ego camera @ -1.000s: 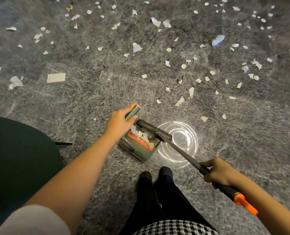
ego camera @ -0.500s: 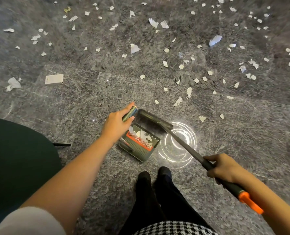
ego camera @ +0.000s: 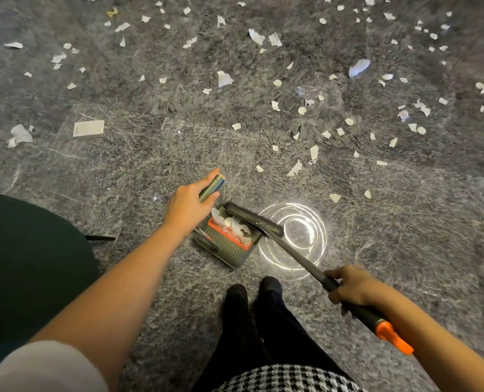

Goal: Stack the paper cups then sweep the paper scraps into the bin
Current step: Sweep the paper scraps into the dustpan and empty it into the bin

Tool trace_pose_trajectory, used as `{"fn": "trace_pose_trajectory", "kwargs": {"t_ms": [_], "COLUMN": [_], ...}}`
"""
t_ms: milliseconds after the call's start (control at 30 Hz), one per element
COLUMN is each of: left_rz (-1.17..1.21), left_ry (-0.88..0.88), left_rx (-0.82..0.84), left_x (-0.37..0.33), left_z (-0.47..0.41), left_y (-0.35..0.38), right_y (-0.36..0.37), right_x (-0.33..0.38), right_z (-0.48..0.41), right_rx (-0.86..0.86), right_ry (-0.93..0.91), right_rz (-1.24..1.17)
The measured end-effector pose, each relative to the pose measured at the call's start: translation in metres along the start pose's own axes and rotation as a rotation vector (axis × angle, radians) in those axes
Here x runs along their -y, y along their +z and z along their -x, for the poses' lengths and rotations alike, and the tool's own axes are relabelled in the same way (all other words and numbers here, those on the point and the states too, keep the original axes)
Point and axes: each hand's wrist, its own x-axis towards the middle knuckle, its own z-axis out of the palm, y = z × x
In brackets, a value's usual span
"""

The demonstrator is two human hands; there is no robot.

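A green dustpan (ego camera: pixel 229 250) with an orange comb strip stands on the grey floor just ahead of my feet, with several white scraps inside. My left hand (ego camera: pixel 188 206) grips its upright handle (ego camera: pixel 212 189). My right hand (ego camera: pixel 354 288) grips the dark broom handle (ego camera: pixel 297 256), whose orange end (ego camera: pixel 392 336) points back to the right. The broom head (ego camera: pixel 253 222) lies over the pan's mouth. Several white paper scraps (ego camera: pixel 294 168) are strewn over the floor ahead. No paper cups are in view.
A white card (ego camera: pixel 88 128) lies on the floor at the left. A dark rounded object (ego camera: pixel 23 264) fills the lower left. A bright ring of reflected light (ego camera: pixel 297 236) sits right of the dustpan. My dark shoes (ego camera: pixel 252 295) stand just behind the pan.
The broom head has come back from the floor beyond the pan onto its mouth. My right hand has drawn back a little. The dustpan has hardly moved.
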Motion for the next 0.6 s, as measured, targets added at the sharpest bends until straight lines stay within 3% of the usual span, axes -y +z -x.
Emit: {"fn": "trace_pose_trajectory", "kwargs": {"t_ms": [133, 333, 600], "left_rz": [-0.021, -0.083, -0.002], "left_ry": [0.016, -0.005, -0.032], "left_rx": [-0.002, -0.029, -0.070], "left_x": [-0.002, -0.004, -0.002], "left_z": [0.002, 0.008, 0.017], "left_y": [0.000, 0.001, 0.004], "right_y": [0.007, 0.013, -0.016], "right_x": [-0.014, -0.018, -0.020], "right_z": [0.000, 0.011, 0.021], "right_rx": [0.087, 0.023, -0.044], "right_ry": [0.086, 0.038, 0.014], "right_rz": [0.057, 0.216, 0.143]}}
